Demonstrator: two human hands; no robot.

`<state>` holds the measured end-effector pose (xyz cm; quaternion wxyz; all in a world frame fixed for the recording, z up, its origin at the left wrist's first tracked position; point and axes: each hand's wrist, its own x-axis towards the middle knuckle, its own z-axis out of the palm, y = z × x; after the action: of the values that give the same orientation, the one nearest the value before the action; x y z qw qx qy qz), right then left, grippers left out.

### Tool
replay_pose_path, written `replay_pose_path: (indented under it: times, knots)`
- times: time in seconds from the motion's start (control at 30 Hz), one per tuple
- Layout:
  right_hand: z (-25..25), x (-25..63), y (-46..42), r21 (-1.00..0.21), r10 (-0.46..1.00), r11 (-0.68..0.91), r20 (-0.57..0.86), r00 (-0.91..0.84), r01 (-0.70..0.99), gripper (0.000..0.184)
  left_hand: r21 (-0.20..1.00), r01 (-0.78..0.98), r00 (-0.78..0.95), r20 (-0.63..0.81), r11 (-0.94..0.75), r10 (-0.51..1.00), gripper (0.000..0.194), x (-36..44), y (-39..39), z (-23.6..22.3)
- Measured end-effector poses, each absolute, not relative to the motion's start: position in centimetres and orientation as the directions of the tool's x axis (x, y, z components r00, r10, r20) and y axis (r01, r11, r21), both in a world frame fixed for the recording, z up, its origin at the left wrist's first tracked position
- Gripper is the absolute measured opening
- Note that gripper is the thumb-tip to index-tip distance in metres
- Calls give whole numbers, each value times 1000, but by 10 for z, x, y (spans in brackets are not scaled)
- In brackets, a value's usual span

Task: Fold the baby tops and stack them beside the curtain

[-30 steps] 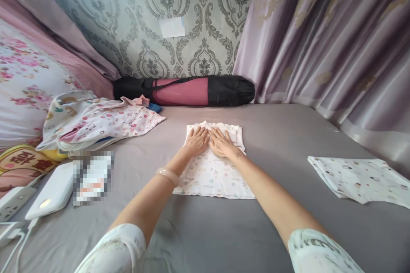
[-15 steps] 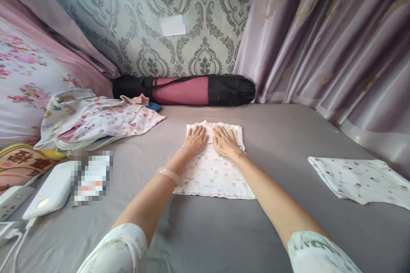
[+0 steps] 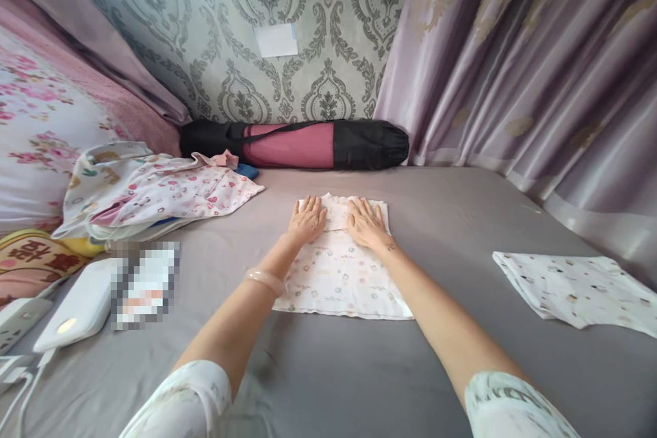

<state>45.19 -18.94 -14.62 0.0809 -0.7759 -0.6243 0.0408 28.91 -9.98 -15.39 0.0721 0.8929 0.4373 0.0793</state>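
Head view shows the left hand (image 3: 308, 220) and right hand (image 3: 368, 224) opened flat, gripping nothing, upon the printed cloth (image 3: 343, 280) on the grey sheet (image 3: 354, 376); light, even outward pressing should smooth it.

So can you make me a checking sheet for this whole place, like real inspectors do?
Surface: grey sheet, a few wrinkles.
Job's things: white printed cloth, spread out on the sheet.
Clutter: clothes heap, white box and blurred item on the left; folded cloth on the right.
Hands: left hand and right hand lie apart on the printed cloth.
Cables: white cord joins the white box.
Surroundings: patterned wall, purple curtain, long bag.
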Motion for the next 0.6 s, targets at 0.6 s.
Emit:
replay_pose_path:
  times: [0.6]
  knots:
    - [-150, 476, -188, -177, 932, -353, 24, 362, 919, 62, 157, 804, 576, 38, -574, 817, 60, 276, -88, -160]
